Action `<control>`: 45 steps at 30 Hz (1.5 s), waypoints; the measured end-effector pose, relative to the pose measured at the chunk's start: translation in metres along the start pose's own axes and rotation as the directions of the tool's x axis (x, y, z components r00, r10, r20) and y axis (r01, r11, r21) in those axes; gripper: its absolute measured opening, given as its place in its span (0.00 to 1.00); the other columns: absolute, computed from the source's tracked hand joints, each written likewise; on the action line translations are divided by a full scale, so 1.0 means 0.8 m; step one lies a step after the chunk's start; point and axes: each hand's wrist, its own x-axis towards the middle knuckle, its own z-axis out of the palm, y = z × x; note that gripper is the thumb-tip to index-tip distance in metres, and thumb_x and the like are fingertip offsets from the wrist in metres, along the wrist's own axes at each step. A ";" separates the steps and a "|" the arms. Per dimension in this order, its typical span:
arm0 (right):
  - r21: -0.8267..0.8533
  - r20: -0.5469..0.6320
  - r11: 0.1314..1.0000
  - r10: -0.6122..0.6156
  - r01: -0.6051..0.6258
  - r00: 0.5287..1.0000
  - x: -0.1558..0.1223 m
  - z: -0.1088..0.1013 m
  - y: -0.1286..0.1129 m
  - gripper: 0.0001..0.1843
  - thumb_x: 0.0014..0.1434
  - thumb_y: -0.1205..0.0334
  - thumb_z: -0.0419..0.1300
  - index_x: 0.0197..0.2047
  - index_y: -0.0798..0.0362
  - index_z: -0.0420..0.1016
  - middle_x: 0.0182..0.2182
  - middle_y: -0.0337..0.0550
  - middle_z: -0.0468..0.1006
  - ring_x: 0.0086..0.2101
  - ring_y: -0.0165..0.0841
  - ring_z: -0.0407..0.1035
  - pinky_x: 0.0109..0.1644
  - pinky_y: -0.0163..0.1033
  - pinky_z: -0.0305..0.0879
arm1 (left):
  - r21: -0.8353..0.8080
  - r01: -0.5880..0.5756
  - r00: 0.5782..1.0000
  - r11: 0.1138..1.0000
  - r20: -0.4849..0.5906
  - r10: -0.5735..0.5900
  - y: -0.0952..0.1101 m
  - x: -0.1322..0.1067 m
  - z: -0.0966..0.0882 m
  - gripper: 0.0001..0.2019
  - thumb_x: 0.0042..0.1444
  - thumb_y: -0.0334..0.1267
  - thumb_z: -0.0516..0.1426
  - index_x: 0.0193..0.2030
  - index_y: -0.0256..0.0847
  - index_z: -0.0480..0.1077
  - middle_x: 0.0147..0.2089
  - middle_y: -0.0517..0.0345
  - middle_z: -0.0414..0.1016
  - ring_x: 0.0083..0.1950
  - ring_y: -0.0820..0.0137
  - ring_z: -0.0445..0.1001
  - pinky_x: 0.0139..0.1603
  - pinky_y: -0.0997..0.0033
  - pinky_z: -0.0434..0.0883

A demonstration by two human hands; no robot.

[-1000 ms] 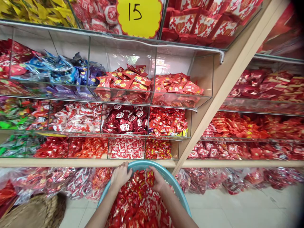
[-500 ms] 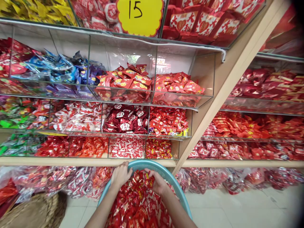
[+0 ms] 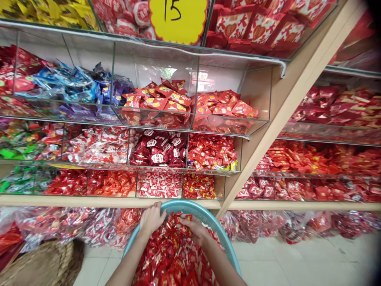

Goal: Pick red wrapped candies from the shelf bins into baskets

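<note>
A blue-green plastic basin (image 3: 229, 238) full of small red-wrapped candies (image 3: 166, 254) is below me, at the bottom of the view. My left hand (image 3: 152, 218) grips its far left rim, fingers over the edge and thumb towards the inside. Inside the basin, near the far right side, my right hand (image 3: 196, 230) is curled among the candies. A few red-wrapped candies (image 3: 187, 217) show at its fingertips; the palm side is partly hidden. Some candies in the basin have white and red wrappers.
Glass-fronted shelves (image 3: 160, 171) of sorted candies rise ahead, divided by a slanting wooden post (image 3: 268, 135). A yellow price sign (image 3: 178, 20) reads 15. Bagged candies (image 3: 101, 226) lie beneath the shelves. A woven basket (image 3: 44, 262) stands at left on the tiled floor (image 3: 268, 262).
My right hand has shifted slightly among the candies, its fingers straighter, and fewer candies show in it. The left hand stays on the rim. The view has tilted slightly.
</note>
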 end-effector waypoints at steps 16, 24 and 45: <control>-0.526 0.020 0.828 -0.218 0.196 0.976 0.059 0.050 0.024 0.09 0.36 0.65 0.63 0.22 0.54 0.65 0.17 0.30 0.67 0.14 0.25 0.61 0.20 0.33 0.58 | -0.021 -0.007 1.000 1.000 -0.010 0.006 -0.004 0.000 0.001 0.20 0.58 0.48 0.42 0.49 0.39 0.62 0.45 0.47 0.74 0.44 0.62 0.73 0.41 0.66 0.66; -0.421 -0.045 0.879 -0.265 0.222 0.963 0.053 0.044 0.017 0.08 0.39 0.65 0.60 0.25 0.53 0.64 0.15 0.30 0.67 0.15 0.27 0.63 0.22 0.33 0.59 | -0.007 -0.008 1.000 1.000 -0.006 0.007 -0.005 0.001 0.002 0.20 0.58 0.47 0.42 0.49 0.39 0.62 0.44 0.47 0.74 0.42 0.62 0.74 0.39 0.66 0.67; -0.042 -0.031 0.994 0.104 -0.105 0.994 0.001 0.011 0.012 0.18 0.41 0.60 0.64 0.38 0.50 0.67 0.25 0.34 0.73 0.25 0.29 0.68 0.31 0.35 0.64 | 0.004 -0.005 1.000 1.000 0.006 0.005 -0.002 0.002 0.002 0.20 0.58 0.47 0.41 0.49 0.38 0.62 0.44 0.47 0.73 0.41 0.63 0.74 0.39 0.66 0.66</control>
